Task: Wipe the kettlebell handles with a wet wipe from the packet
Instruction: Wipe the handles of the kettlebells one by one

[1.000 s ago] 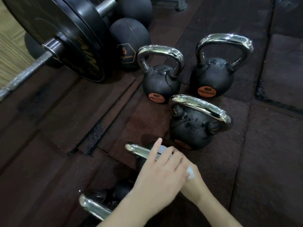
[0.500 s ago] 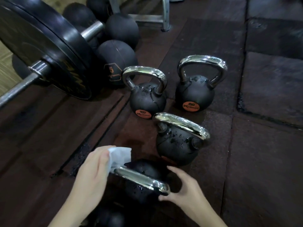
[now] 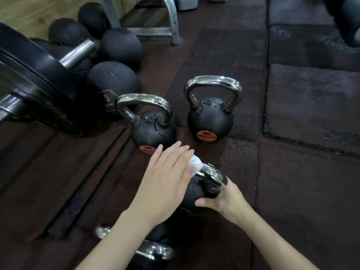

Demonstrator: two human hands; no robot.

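My left hand (image 3: 167, 178) presses a crumpled white wet wipe (image 3: 195, 165) onto the left end of the chrome handle (image 3: 213, 175) of a black kettlebell (image 3: 196, 193). My right hand (image 3: 222, 199) grips that kettlebell's body from the right, below the handle. Two more black kettlebells with chrome handles stand upright just behind, one on the left (image 3: 152, 131) and one on the right (image 3: 210, 119), both beaded with water drops. A nearer kettlebell handle (image 3: 155, 252) shows under my left forearm. No wipe packet is in view.
A loaded barbell with a big black plate (image 3: 37, 90) lies at the left. Several black medicine balls (image 3: 115, 82) sit behind it, beside a metal rack leg (image 3: 173, 22). The floor is dark rubber tiles (image 3: 311, 172) with seams.
Both hands have left the nearer kettlebell and gone to the one beyond it. The left hand carried the wipe onto its handle, and the right hand now grips its body. The view tilted upward.
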